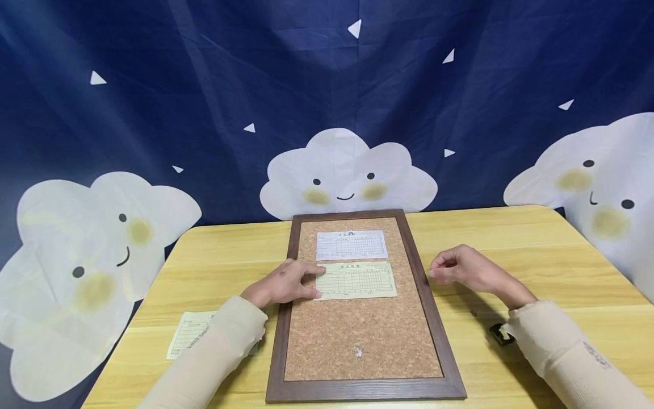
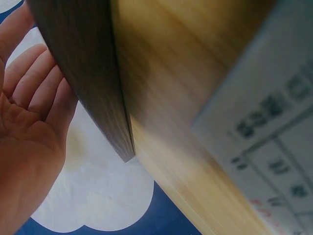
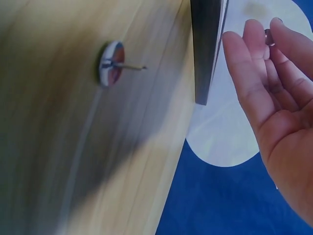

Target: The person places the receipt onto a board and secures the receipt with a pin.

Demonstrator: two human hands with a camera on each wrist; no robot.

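A cork board (image 1: 322, 341) in a dark brown frame (image 1: 365, 389) lies on the table. A yellow printed slip (image 1: 356, 281) lies across its middle, just below a white printed slip (image 1: 351, 245). My left hand (image 1: 286, 282) reaches over the frame's left side, thumb and index fingertip on the yellow slip's left edge. Off the frame's right side, my right hand (image 1: 472, 270) pinches a small metallic thumbtack (image 3: 269, 37) between thumb and fingers; its pin is hidden. Another thumbtack (image 3: 112, 64) lies point up on the table in the right wrist view.
Another printed slip (image 1: 190, 332) lies left of the board, partly under the left sleeve. Beside the right sleeve is a small black object (image 1: 502, 334), partly covered. A pale mark (image 1: 358, 353) shows low on the cork. A dark blue cloud-patterned curtain (image 1: 327, 68) hangs behind the table.
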